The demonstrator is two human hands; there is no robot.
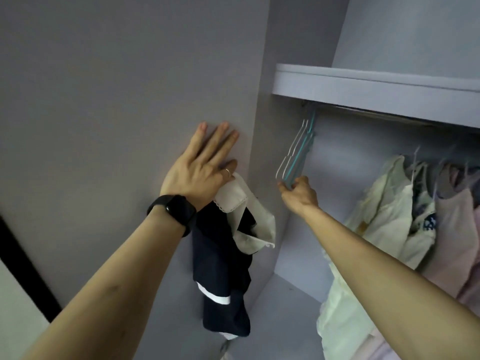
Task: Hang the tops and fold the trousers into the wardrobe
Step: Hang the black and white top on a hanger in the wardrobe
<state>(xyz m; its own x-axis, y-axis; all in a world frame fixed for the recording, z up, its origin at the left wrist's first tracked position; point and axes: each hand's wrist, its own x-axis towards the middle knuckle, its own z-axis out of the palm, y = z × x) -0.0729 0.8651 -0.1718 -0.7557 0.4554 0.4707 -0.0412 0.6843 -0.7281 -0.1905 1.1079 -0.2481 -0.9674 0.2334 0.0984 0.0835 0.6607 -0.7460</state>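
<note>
A navy fabric top with a white scalloped collar and a white band near its hem point(220, 268) hangs in the centre of the frame, in front of the pale lilac wardrobe's upright side panel point(262, 126). It dangles freely from the left hand point(200, 170), with its lower end near the bottom middle of the frame.

The left hand lies against the broad flat lilac door panel point(104, 100) left of centre. Three of its fingers are straight and spread upward on the surface, while the digit on its right side, which wears a thin ring point(227, 173), bends down onto the collar and pinches it. A black smartwatch point(171, 211) sits on that wrist.

To the right, the right hand point(301, 193) is curled tightly round the lower bars of a small bunch of thin empty hangers, white and teal point(293, 157). Their hooks sit on the metal rail point(389, 113), which runs under the thick lilac shelf point(363, 81) across the upper right.

Further right along the rail, clothes already hang: a cream garment point(384, 203), a piece with a dark blue print point(426, 216) beside it, and a pale pink garment point(454, 229) at the right edge. The compartment's lilac floor point(285, 320) shows at bottom centre. A black strip point(26, 268) runs diagonally along the lower left edge.
</note>
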